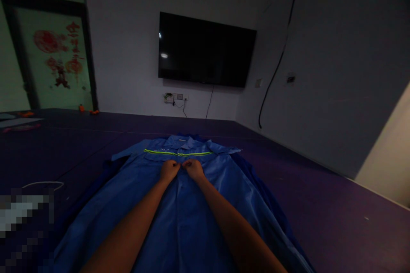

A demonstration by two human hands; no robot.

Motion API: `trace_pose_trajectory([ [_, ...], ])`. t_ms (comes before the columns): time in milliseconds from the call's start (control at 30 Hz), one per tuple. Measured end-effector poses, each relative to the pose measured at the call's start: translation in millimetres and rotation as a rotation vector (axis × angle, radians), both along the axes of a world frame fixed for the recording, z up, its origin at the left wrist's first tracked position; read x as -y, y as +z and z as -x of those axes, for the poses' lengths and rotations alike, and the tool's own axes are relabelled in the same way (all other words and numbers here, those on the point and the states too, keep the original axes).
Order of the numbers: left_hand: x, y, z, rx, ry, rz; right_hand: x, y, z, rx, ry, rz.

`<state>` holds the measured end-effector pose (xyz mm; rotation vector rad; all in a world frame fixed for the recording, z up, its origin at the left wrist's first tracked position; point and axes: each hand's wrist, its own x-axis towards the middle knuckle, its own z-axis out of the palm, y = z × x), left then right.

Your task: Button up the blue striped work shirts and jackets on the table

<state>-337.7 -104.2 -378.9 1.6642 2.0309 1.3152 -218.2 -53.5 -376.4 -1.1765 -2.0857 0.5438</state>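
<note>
I count one left hand and one right hand, two bare ones altogether, at one light-blue collared cloth shirt with two yellow-green chest strips, one per side. Across the room: one wide black flat-screen television, two thin dark cords beneath it, one long black cable, three small bright-orange objects.

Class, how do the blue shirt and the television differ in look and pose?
The blue shirt lies spread out flat; the television hangs upright on the wall. The shirt is blue with a yellow-green stripe across its chest; the television is black. The left hand and right hand are at the shirt's front, away from the television. Both catch light.
</note>
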Motion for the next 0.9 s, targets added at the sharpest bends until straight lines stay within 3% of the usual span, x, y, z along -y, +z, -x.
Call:
trace_pose_trajectory([
  [233, -3, -3.4, 4, 0.070, -0.007, 0.008, -2, -2.7, 1, -0.032, -0.001, 0.028],
  [467, -9, -11.6, 21, 0.331, -0.159, 0.038, 0, -0.4, 1, 0.001, -0.004, -0.006],
  [900, -8, -12.4, 18, 0.153, -0.112, 0.001, 0, 0.0, 0, 0.051, -0.005, -0.008],
])
